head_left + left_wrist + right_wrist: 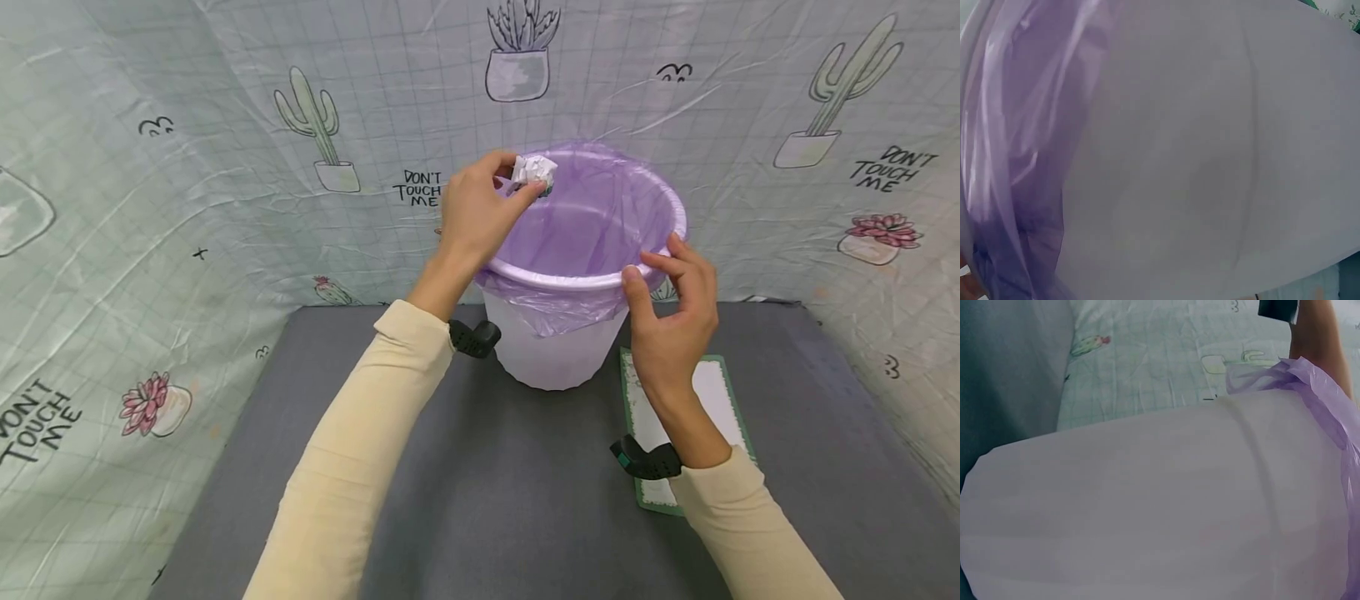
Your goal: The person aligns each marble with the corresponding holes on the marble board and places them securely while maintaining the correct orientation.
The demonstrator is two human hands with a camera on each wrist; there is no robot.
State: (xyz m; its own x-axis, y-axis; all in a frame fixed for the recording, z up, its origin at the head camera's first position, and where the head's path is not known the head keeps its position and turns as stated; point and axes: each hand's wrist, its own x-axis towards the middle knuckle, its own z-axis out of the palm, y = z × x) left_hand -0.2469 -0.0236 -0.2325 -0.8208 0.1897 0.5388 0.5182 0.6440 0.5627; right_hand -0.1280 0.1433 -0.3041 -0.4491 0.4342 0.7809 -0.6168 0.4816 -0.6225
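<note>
In the head view my left hand [483, 204] pinches a crumpled piece of white paper [534, 170] between thumb and fingers, above the left rim of a white trash bin [558, 350]. A bit of dark green shows under the paper. The bin stands upright, lined with a purple plastic bag [585, 204] folded over its rim. My right hand [675, 321] holds the bin's rim at the front right, thumb and fingertips bent at the edge. In both wrist views the bin's white wall [1166, 156] fills most of the picture.
A white board with a green border [716, 387] lies on the grey tabletop [525, 492], partly beneath my right forearm. Behind and at the sides hangs a cactus-print sheet [420, 92], close to the back of the bin.
</note>
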